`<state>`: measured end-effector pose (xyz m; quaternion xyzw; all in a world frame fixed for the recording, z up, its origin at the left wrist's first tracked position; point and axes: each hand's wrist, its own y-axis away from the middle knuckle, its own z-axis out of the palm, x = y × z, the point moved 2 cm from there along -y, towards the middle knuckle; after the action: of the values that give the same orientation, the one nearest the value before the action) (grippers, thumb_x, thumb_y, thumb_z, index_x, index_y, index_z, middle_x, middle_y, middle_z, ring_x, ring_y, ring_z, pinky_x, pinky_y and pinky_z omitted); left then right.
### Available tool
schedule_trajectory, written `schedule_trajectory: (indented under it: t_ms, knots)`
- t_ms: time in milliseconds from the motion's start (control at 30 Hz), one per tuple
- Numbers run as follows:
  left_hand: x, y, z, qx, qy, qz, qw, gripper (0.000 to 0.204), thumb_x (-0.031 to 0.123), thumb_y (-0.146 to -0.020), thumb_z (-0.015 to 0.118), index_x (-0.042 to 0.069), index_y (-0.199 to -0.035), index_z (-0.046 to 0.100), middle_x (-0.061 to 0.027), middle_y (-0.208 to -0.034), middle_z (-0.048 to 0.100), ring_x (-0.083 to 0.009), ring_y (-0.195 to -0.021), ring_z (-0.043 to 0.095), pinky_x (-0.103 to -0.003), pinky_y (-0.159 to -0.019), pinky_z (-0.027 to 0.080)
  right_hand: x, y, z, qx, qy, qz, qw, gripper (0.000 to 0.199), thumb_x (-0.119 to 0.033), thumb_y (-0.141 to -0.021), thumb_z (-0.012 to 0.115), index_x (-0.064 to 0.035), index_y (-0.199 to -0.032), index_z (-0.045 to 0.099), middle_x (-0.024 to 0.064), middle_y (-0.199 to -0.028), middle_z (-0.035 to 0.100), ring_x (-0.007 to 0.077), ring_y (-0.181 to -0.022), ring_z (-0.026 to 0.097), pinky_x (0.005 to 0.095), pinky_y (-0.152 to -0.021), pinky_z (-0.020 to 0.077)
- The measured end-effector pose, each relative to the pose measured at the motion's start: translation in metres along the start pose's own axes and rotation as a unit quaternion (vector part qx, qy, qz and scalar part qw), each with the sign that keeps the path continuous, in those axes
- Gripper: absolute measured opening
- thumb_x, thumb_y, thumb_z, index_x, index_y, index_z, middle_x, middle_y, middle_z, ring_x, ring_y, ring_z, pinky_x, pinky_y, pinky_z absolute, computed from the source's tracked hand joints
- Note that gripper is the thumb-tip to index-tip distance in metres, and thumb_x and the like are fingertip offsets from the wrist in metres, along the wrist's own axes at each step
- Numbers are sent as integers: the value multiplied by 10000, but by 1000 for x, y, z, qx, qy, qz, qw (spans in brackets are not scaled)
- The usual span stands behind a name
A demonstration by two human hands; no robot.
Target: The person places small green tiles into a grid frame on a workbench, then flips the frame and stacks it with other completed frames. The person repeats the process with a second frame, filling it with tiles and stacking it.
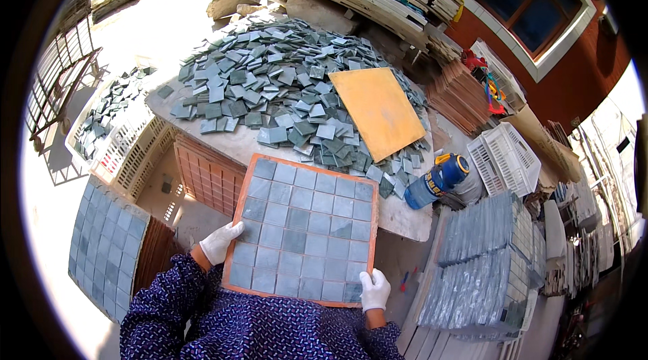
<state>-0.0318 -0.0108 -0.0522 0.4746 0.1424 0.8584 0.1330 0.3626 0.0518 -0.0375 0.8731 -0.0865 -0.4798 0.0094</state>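
Note:
Both my hands wear white gloves and hold a square orange-brown tray [372,252] filled with rows of grey-green stone tiles [295,240]. My left hand [221,243] grips the tray's left edge, its thumb on the rim. Near the lower right corner, my right hand [374,290] grips the edge, thumb over the rim. The tray's lower side is close to my patterned dark sleeves and front. Beyond it, a large heap of loose square stone tiles [270,76] covers a pale table [223,142]. A flat yellow-orange board [378,111] lies on the heap's right side.
A blue water bottle [437,182] stands at the table's right edge. Empty trays [206,174] lean below the table; a tile-filled stack [108,248] sits left. White crates [121,147] hold tiles. Wrapped tile stacks [476,269] stand right, near a white crate [505,157].

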Motion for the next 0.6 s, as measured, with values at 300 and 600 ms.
schedule_trajectory:
  t_ms: [300, 600]
  knots:
    - [2, 77, -19, 60, -41, 122, 990, 657, 459, -918, 566, -5, -1359, 418, -90, -1215, 549, -204, -1090, 518, -363, -903, 463, -85, -34, 23, -24, -58, -213, 975, 131, -91, -827, 661, 20, -894, 643, 4, -624, 544, 49, -563, 484, 256, -516, 410]
    - [-18, 194, -15, 275, 235, 259, 896, 568, 320, -946, 560, 46, -1403, 364, -124, -1326, 506, -262, -1189, 521, -431, -989, 465, -190, -60, 113, -314, -202, -264, 889, 430, -8, -862, 595, 44, -1274, 486, 117, -1086, 638, 150, -932, 628, 268, -823, 500]
